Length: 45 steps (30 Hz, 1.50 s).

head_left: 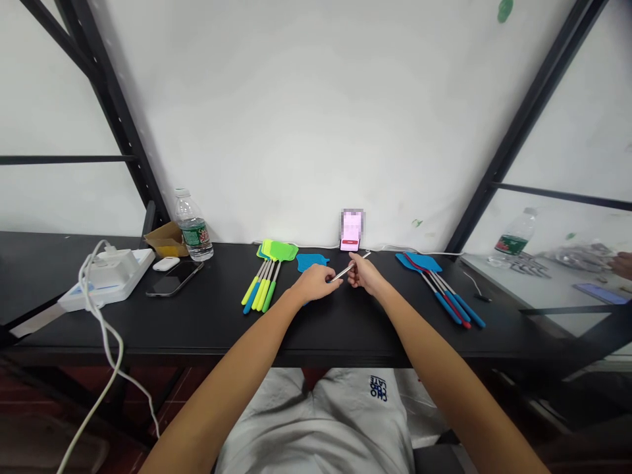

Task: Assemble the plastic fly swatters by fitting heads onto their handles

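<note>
A thin silver metal rod (pixel 340 274) slants up to the right between my hands. My left hand (pixel 315 284) is closed on its lower left end. My right hand (pixel 366 274) pinches it further up, and the tip pokes out past the fingers. Just behind my left hand lies a blue fly swatter head (pixel 311 261), partly covered by the hand. Whether the rod joins anything blue is hidden. To the left, several green, yellow and blue fly swatters (pixel 266 276) lie fanned together. On the right rest several blue and red fly swatters (pixel 442 289).
A lit phone (pixel 351 230) leans against the wall at the back of the black table (pixel 197 322). At left are a water bottle (pixel 194 227), cardboard box (pixel 168 238), white case (pixel 166 263), dark phone (pixel 175 279) and power strip (pixel 111 280) with cables. A glossy panel (pixel 557 263) reflects at right.
</note>
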{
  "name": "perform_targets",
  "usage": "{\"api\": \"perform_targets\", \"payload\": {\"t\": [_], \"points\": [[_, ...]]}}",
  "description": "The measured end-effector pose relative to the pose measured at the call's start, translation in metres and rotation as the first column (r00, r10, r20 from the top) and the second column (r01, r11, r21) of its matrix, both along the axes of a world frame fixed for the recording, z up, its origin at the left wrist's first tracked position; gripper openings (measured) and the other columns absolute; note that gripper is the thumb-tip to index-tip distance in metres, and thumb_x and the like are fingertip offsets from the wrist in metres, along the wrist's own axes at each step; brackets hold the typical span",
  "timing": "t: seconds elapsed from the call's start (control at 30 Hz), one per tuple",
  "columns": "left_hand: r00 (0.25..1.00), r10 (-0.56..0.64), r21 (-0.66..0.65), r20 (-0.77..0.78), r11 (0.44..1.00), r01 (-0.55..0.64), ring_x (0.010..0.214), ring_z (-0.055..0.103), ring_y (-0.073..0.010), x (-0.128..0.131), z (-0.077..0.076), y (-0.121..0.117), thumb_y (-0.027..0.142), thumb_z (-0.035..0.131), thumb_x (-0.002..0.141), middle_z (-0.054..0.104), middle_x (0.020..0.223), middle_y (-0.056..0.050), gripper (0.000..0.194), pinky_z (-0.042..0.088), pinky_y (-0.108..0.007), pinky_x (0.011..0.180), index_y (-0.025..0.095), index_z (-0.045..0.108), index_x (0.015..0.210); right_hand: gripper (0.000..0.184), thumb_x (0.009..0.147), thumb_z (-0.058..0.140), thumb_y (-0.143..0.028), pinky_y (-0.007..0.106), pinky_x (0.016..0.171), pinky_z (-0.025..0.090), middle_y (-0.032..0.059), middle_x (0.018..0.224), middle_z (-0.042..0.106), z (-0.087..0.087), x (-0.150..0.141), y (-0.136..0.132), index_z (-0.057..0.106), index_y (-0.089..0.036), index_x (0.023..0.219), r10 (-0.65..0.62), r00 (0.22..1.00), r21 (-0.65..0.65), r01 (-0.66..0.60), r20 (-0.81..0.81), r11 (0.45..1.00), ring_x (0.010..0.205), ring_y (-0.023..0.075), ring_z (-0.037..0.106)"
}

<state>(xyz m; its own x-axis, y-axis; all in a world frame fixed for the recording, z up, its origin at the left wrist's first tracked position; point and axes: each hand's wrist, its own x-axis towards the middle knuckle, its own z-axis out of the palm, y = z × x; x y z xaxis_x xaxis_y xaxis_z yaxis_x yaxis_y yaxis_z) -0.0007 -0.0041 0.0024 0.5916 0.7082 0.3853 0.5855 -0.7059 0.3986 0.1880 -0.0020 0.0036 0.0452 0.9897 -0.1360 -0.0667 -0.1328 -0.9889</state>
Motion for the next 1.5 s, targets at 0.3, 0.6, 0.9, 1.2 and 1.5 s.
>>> {"api": "perform_targets", "payload": {"t": [0.3,0.6,0.9,1.2,1.5], "points": [[0.994,0.061,0.045,-0.088,0.997,-0.057,0.060,0.054,-0.0147,0.000,-0.005,0.006,0.038,0.050,0.090,0.065,0.065,-0.003,0.035,0.029,-0.027,0.056,0.019,0.066,0.067,0.037,0.094,0.044,-0.027,0.020,0.035,0.020,-0.0062,0.043,0.030,0.003,0.007,0.003,0.030,-0.022,0.060,-0.129,0.992,-0.018,0.129,0.001,0.991,0.035,0.0077,0.031],[0.988,0.105,-0.025,-0.110,0.994,-0.108,0.067,0.060,-0.0168,0.001,-0.005,0.007,0.047,0.064,0.081,0.067,0.070,-0.003,0.031,0.034,-0.027,0.057,0.019,0.068,0.070,0.036,0.090,0.053,-0.026,0.018,0.035,0.019,-0.0065,0.045,0.032,0.001,0.008,0.002,0.033,-0.021,0.061,-0.203,0.979,0.111,0.200,0.012,0.973,0.036,0.0060,0.031],[0.995,0.092,0.034,0.042,0.995,-0.094,0.061,0.056,-0.0159,0.002,-0.001,0.002,0.048,0.055,0.087,0.062,0.063,-0.003,0.036,0.031,-0.027,0.055,0.019,0.065,0.067,0.045,0.090,0.054,-0.051,0.019,0.032,0.023,-0.0024,0.046,0.041,-0.005,0.007,0.003,0.039,-0.020,0.061,0.006,0.992,0.098,-0.019,0.128,0.995,0.035,0.0078,0.038],[0.996,0.089,0.034,0.018,0.995,-0.090,0.060,0.054,-0.0162,0.002,0.001,0.000,0.050,0.055,0.088,0.058,0.060,-0.002,0.040,0.030,-0.027,0.057,0.019,0.064,0.064,0.048,0.093,0.052,-0.046,0.019,0.034,0.019,-0.0050,0.044,0.033,0.001,0.006,0.001,0.031,-0.022,0.058,-0.044,0.999,0.207,0.038,0.025,0.978,0.035,0.0063,0.032],[0.997,0.074,0.072,0.005,0.995,-0.074,0.059,0.053,-0.0166,0.001,0.000,0.002,0.051,0.053,0.090,0.055,0.057,-0.001,0.042,0.026,-0.028,0.056,0.019,0.059,0.063,0.040,0.092,0.053,-0.038,0.020,0.032,0.019,-0.0066,0.044,0.030,0.007,0.023,0.005,0.029,-0.023,0.063,-0.318,0.946,0.216,0.325,-0.067,0.921,0.035,0.0066,0.029]]}}
